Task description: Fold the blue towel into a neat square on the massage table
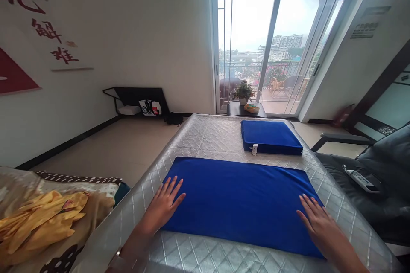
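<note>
A blue cloth (240, 204) lies spread out flat on the silver quilted table cover (205, 136). My left hand (166, 204) rests on its left edge with the fingers spread. On the right edge lies my right hand (315, 217), palm down, fingers stretched out. Neither hand grips anything. Beyond the cloth, toward the far end of the table, sits a neat stack of folded blue cloths (271, 135) with a white tag (254, 149) hanging at its front.
To the left, yellow clothing (48, 217) lies on a patterned cover. A black armchair (358, 170) with a white power strip (363, 180) stands close on the right. Past the table's far edge are a small black chair (245, 110) holding a potted plant (244, 92), and glass doors.
</note>
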Demonstrator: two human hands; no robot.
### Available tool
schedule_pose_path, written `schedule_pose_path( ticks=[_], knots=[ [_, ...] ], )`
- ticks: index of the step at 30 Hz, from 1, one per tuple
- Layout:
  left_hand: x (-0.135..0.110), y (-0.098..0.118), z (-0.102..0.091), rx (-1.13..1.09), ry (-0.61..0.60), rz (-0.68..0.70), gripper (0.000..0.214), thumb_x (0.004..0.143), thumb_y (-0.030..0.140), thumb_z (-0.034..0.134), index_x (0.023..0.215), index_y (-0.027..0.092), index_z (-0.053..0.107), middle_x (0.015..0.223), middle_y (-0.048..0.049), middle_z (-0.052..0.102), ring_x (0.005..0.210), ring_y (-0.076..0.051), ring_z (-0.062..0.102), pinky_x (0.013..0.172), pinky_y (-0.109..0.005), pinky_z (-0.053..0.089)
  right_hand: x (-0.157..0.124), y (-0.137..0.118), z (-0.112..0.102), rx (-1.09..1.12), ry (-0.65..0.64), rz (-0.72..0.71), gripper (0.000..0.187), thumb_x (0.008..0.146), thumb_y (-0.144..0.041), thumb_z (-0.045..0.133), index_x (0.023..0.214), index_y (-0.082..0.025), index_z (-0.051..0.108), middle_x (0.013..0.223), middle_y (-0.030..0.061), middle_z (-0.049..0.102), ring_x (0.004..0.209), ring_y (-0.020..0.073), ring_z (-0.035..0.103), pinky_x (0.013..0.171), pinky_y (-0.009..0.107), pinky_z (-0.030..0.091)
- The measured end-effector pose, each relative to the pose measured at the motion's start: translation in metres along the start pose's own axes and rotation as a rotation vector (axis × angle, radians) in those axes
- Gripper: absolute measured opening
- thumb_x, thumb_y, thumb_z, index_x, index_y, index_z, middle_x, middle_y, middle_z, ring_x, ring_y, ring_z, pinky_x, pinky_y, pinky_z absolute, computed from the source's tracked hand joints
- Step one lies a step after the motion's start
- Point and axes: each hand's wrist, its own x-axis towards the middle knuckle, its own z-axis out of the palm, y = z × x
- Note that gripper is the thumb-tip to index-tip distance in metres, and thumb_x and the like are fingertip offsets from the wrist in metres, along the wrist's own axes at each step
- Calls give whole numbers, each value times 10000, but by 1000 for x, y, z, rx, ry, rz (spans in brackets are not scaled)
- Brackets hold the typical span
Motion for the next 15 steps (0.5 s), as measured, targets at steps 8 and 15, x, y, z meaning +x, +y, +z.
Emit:
schedule_pose_path(
  ticks=[8, 15],
  knots=[
    [123, 173, 17, -188, 72, 474, 560, 1061, 475, 231, 1515, 202, 413, 1557, -122, 419, 1470, -237, 331, 1204, -450, 279, 137, -199, -8, 71, -280, -222, 589, 1015, -317, 219, 1524, -63, 373, 1598, 119, 314, 1499, 242, 237, 1224, 436, 197],
    [146, 171, 54, -164, 70, 394, 608, 1041, 542, 241, 1548, 228, 358, 1582, -104, 379, 1487, -252, 290, 1219, -476, 236, 150, -189, 30, 76, -266, -133, 607, 1024, -378, 187, 1568, -131, 296, 1628, 81, 252, 1513, 217, 188, 1231, 434, 133]
  ],
)
